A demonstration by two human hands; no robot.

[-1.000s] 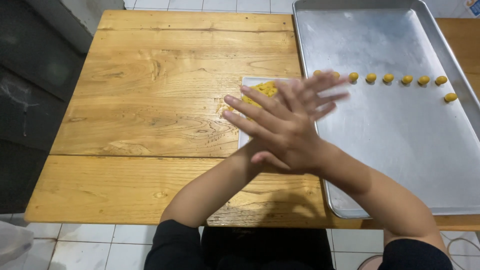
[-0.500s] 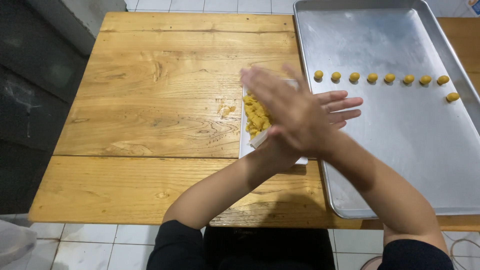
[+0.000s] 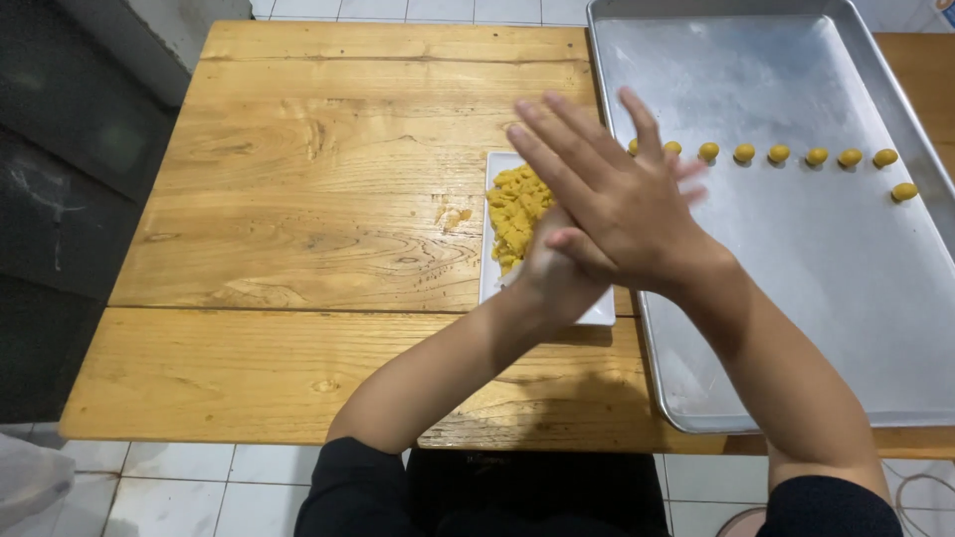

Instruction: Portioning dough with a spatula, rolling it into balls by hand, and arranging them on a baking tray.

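A person's two hands press palm to palm above the near-right part of a wooden tabletop [image 3: 298,199], w/ the right hand [image 3: 622,204] laid flat on top, fingers [image 3: 557,159] straight, spread a little and aimed toward the tabletop's far-left corner. The left hand [image 3: 557,273] sits underneath, mostly hidden; its fingertips blur out past the right hand toward the right edge, so the two hands cross at an angle. Neither hand grips anything that can be seen; whether a bit of dough is caught between the palms can't be told. Both forearms rise from the near edge and cross just short of the wrists, dark sleeves at the elbows. Directly below the hands lies a white rectangular plate [image 3: 494,268], long axis running near-to-far, short sides facing the near and far edges, holding a heap of yellow crumbly dough [image 3: 515,209] on its far half. A few yellow crumbs [image 3: 453,214] lie on the bare wood just left of the plate. Just beside the plate's right side, a large metal baking tray [image 3: 796,298] covers the tabletop's right part, long axis also near-to-far. Across the tray's far half runs a row of small yellow dough balls [image 3: 779,154], lined left-to-right, w/ one ball [image 3: 903,191] set a step nearer at the row's right end.
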